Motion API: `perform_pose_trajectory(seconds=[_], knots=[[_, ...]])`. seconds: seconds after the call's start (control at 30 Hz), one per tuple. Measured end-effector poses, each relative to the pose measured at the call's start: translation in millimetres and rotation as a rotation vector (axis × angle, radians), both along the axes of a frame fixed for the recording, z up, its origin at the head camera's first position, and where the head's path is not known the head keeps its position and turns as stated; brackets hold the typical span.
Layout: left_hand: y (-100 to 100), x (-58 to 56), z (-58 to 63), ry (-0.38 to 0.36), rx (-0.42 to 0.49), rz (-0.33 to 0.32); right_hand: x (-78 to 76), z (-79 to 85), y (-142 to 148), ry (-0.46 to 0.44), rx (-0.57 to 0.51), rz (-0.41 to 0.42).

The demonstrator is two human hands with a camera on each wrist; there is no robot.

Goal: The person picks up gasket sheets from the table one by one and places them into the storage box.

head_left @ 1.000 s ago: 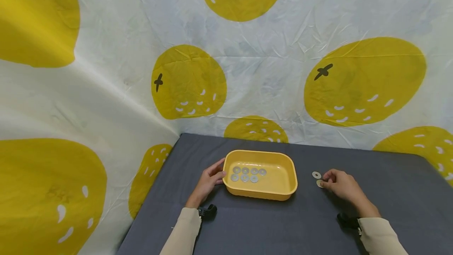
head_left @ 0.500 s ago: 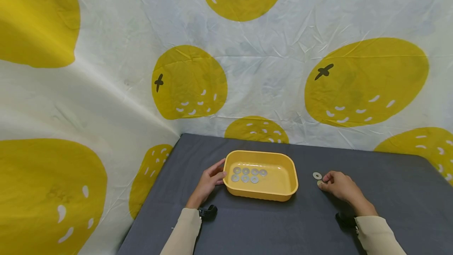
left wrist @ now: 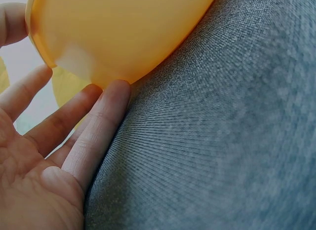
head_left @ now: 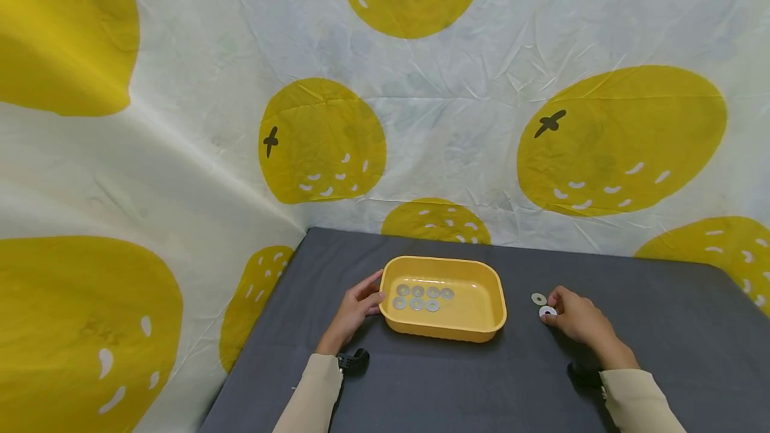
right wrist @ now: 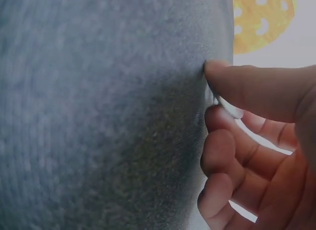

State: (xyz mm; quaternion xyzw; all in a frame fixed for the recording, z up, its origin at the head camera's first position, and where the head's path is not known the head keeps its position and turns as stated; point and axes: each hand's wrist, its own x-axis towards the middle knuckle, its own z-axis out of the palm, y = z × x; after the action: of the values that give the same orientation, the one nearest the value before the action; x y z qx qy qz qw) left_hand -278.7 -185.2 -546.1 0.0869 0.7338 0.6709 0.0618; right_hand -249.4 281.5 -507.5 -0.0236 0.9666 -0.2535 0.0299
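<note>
My left hand (head_left: 353, 306) grips the left end of a yellow plastic tray (head_left: 445, 331). In the left wrist view its thumb (left wrist: 12, 23) is at the rim and its fingertips touch the outer wall. Several flat metal washers (head_left: 417, 291) lie in two rows on the tray's left side. To the right of the tray, my right hand (head_left: 580, 318) pinches a washer (head_left: 548, 311) between thumb and fingers, close over the cloth. The right wrist view shows that washer's edge (right wrist: 230, 107) between them. Another washer (head_left: 539, 299) lies flat just beyond it.
A dark grey cloth (head_left: 457, 386) covers the table. White fabric with yellow fruit prints (head_left: 321, 142) hangs along the back and left sides. Each wrist wears a black strap, the left one (head_left: 353, 361) near the sleeve.
The washer at my right fingertips now tilts up and catches the light, where before it was mostly covered by the fingers. The left hand and tray have kept their place.
</note>
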Motion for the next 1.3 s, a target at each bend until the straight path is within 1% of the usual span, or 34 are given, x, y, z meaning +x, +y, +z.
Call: perform_pose_trajectory(seconds=[0.2,0.3,0.43,0.6,0.83,0.93,1.17,1.3], knots=[[0.5,-0.2,-0.8,0.004,0.004,0.002,1.3,0.6,-1.9,-0.001,-0.021,0.033],[0.5,-0.5,-1.2,0.006,0.003,0.005,1.7,1.2,-3.9,0.004,-0.053,0.047],[0.4,-0.1,-1.1,0.007,0.000,0.006,2.3,1.8,-7.5,0.005,-0.115,0.036],[0.1,0.3,-1.9,0.004,0.007,0.002,2.0,4.9,-11.5,0.041,-0.173,0.039],[-0.5,-0.9,-3.5,0.010,0.009,-0.004,1.0,14.4,-18.6,0.091,-0.247,0.061],[-0.6,-1.3,-3.6,0.013,0.008,-0.007,0.4,18.7,-22.8,0.110,-0.247,0.061],[0.0,-2.0,-2.9,0.013,-0.004,-0.001,-1.4,26.8,-33.4,0.170,-0.206,0.034],[-0.1,-2.3,-3.0,0.008,-0.005,0.004,-3.0,30.7,-40.2,0.180,-0.204,0.028]])
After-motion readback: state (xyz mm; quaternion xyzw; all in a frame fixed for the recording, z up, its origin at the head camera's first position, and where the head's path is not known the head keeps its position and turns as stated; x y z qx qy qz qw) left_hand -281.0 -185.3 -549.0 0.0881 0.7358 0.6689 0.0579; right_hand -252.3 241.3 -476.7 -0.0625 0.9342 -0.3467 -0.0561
